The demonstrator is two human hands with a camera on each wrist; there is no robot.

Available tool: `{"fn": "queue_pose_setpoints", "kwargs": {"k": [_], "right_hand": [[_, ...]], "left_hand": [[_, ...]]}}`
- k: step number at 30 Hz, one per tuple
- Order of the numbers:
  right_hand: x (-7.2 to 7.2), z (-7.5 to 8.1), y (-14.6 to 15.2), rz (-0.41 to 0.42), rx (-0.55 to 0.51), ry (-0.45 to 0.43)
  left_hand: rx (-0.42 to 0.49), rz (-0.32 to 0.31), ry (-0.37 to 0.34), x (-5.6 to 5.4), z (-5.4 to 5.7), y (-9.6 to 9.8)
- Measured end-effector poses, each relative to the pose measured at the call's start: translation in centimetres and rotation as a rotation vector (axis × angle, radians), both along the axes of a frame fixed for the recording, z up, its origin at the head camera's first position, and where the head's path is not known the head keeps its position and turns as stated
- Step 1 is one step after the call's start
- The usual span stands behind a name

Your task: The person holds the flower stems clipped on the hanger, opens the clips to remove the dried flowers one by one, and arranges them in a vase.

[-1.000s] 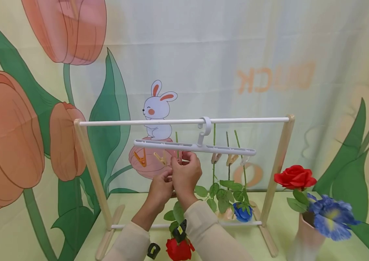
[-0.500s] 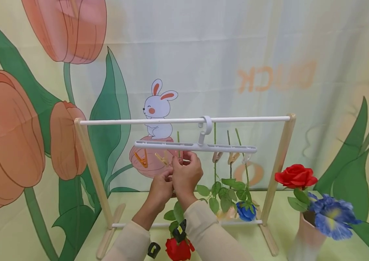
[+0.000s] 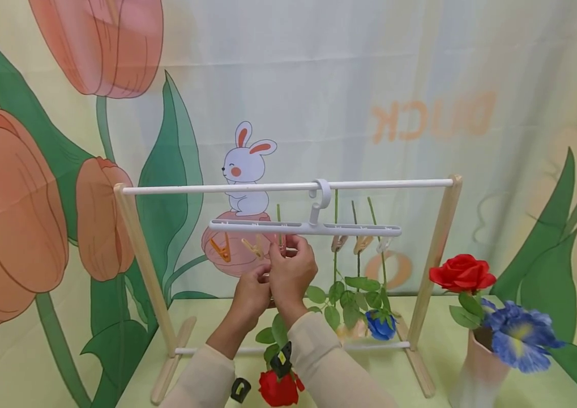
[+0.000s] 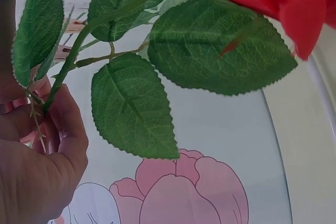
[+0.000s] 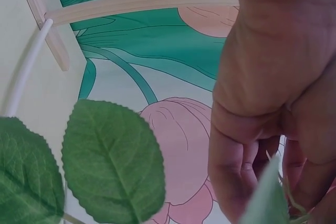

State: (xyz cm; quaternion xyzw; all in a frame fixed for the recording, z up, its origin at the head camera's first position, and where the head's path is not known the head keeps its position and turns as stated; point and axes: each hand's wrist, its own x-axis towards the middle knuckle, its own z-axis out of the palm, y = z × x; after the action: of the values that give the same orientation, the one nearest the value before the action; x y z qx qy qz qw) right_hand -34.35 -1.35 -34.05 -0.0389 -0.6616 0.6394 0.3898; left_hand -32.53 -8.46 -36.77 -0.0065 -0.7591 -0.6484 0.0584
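A red artificial rose (image 3: 280,389) hangs head down below my hands, its leafy stem (image 4: 84,32) rising between them. My left hand (image 3: 251,294) grips this stem low, beside the right wrist. Just above, my right hand (image 3: 293,273) pinches a pink clothespin (image 3: 282,245) under the left half of a grey-white hanger (image 3: 247,228). The stem's green tip (image 3: 278,212) sticks up behind the hanger bar. In the right wrist view, leaves and the fingers hide the pinch point; the clothespin's jaws are partly covered by fingers.
The hanger hooks over a white rail (image 3: 176,189) on a wooden stand (image 3: 443,238). Left of my hands hang an orange clothespin (image 3: 221,249) and a yellow clothespin (image 3: 252,248). Several flowers, including a blue rose (image 3: 381,325), hang at right. A vase (image 3: 479,374) holds two flowers.
The hanger, tilted down to the right one second ago, now hangs nearly level. Both hands stay almost in place. The hanging flowers at right sway slightly.
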Motion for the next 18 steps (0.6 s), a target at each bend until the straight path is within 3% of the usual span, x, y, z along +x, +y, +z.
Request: {"fn": "queue_pose_setpoints", "kwargs": {"k": [18], "right_hand": [[0.05, 0.06, 0.12, -0.005, 0.012, 0.017]], "left_hand": [[0.032, 0.007, -0.027, 0.26, -0.30, -0.08]]}}
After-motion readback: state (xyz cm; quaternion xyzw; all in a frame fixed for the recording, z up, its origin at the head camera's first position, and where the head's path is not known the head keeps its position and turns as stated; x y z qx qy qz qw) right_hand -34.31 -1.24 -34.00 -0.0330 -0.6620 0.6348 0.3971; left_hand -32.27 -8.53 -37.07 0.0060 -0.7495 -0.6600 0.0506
